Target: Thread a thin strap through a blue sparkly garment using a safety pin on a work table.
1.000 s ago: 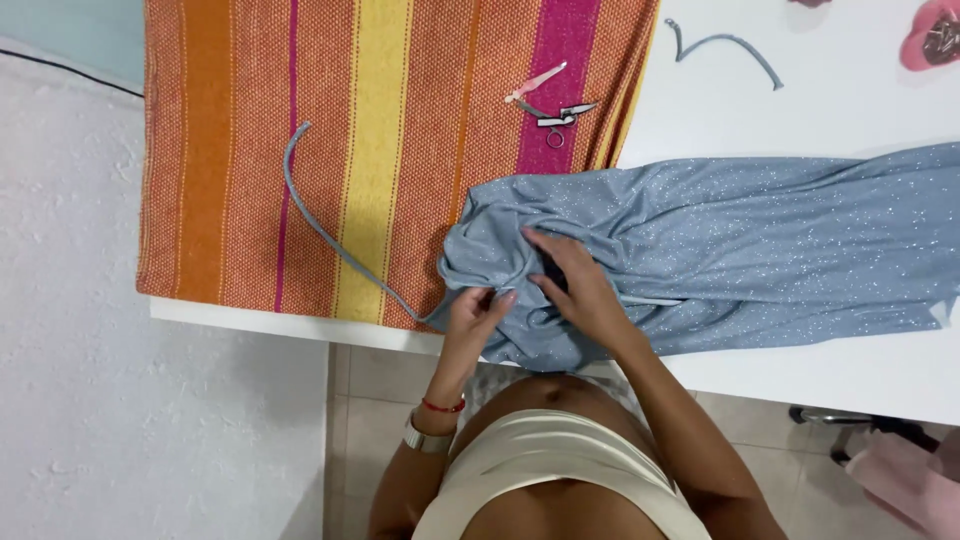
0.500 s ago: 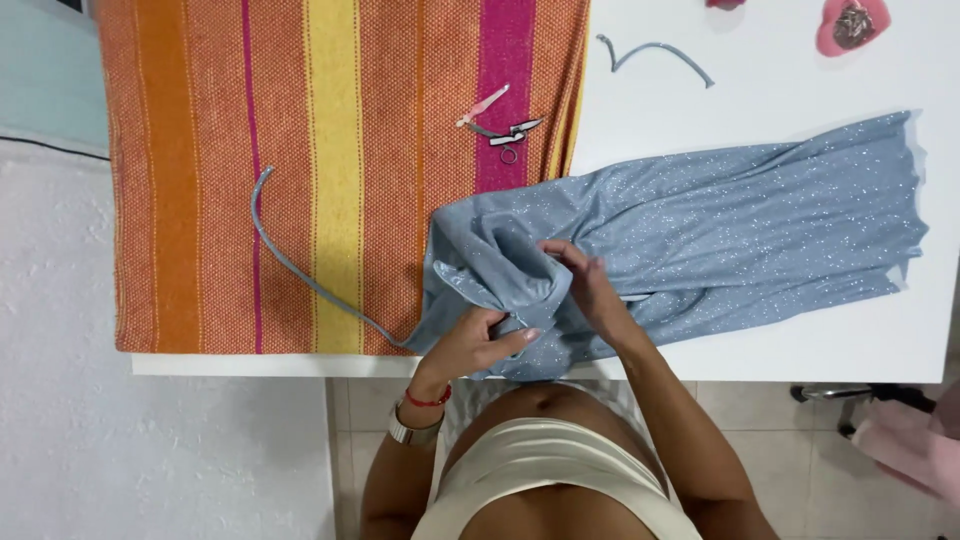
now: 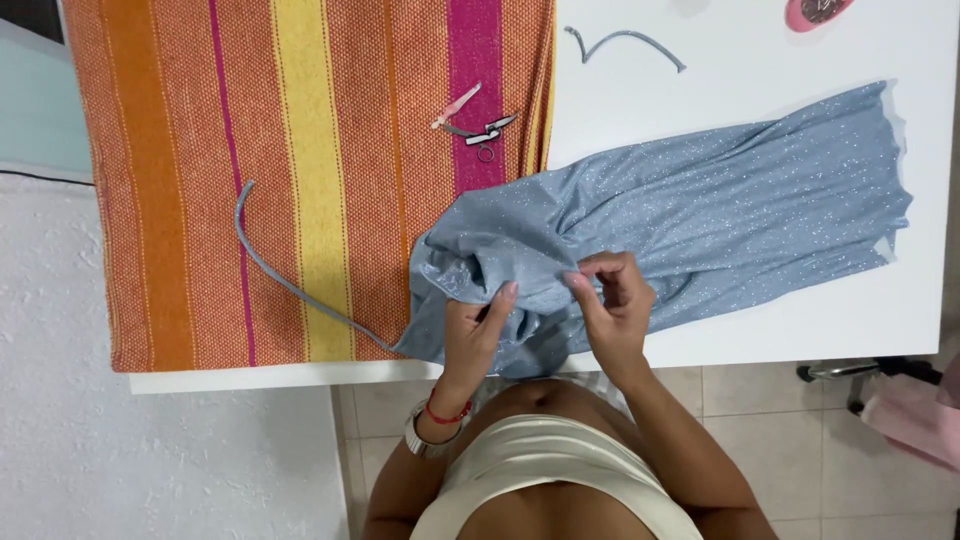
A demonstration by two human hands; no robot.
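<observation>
A blue-grey glittery garment [image 3: 700, 210] lies spread over a white table [image 3: 800, 330], its bunched end at the near edge. My left hand [image 3: 475, 335] grips the crumpled fabric there, thumb and fingers pinching a fold. My right hand [image 3: 612, 300] pinches the same fabric a little to the right, fingers curled over its edge. A thin grey strap [image 3: 275, 275] runs from the bunched end out to the left across a striped cloth.
An orange, yellow and pink striped woven cloth [image 3: 300, 180] covers the table's left part. Small snips and a pink-handled tool [image 3: 470, 118] lie on it. A loose grey strap piece [image 3: 620, 42] and a pink object [image 3: 815, 10] sit at the far edge. Tiled floor lies below.
The view has shifted, so the table appears further left. Both hands have lifted off the flat fabric and now pinch a raised fold between them.
</observation>
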